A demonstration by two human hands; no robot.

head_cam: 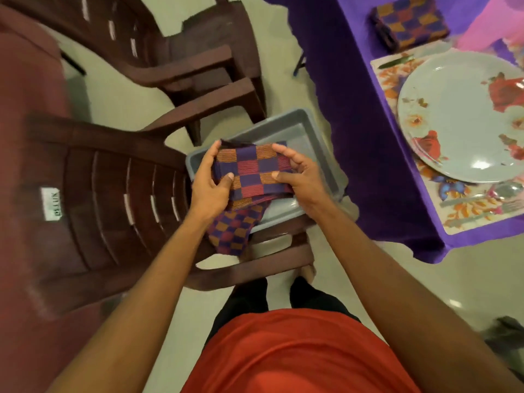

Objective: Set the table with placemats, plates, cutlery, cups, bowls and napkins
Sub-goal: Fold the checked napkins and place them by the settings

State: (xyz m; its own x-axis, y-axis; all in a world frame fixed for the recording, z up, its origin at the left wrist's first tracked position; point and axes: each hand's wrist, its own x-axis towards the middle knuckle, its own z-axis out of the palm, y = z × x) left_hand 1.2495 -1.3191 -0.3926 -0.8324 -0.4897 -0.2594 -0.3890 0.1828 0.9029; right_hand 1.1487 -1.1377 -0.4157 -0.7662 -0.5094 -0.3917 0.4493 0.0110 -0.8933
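Note:
A checkered purple, orange and pink napkin (252, 168) is held between both hands above a grey plastic tray (309, 129) that sits on a brown chair seat. My left hand (208, 184) grips its left edge, thumb on top. My right hand (297, 177) grips its right edge. Part of the cloth hangs down below my left wrist (232, 234). On the purple table at the right, a floral plate (459, 114) rests on a floral placemat (476, 214). A folded checkered napkin (411, 21) lies beyond it, a knife (397, 62) beside the plate, and a spoon (507, 191) near the plate's front.
Brown plastic chairs (113, 194) stand at left and centre, a second one (175, 61) behind. The purple tablecloth (368, 137) drapes down at the right. Pale floor shows between the chairs and the table. A dark object (507, 333) lies at the lower right.

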